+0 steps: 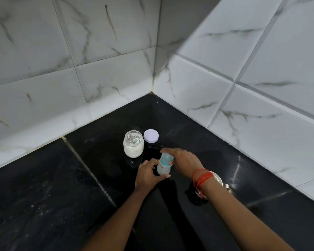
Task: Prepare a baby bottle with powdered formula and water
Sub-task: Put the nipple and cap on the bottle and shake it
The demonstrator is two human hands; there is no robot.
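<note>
Near the middle of the black polished stone counter, a small clear plastic baby bottle with a pale blue top is held roughly upright between two hands. The left hand grips its lower body, with the thumb on the near side and the fingers curled round the far side. The right hand reaches over from the right and wraps its fingers and thumb round the blue top. A bundle of red thread circles the right wrist, and a shiny steel vessel shows partly behind it. Just beyond the bottle, to the left, stands an open round glass jar part full of white powder. Its flat white round lid lies just beside it on the right. White marble-patterned wall tiles meet in a corner at the far end
</note>
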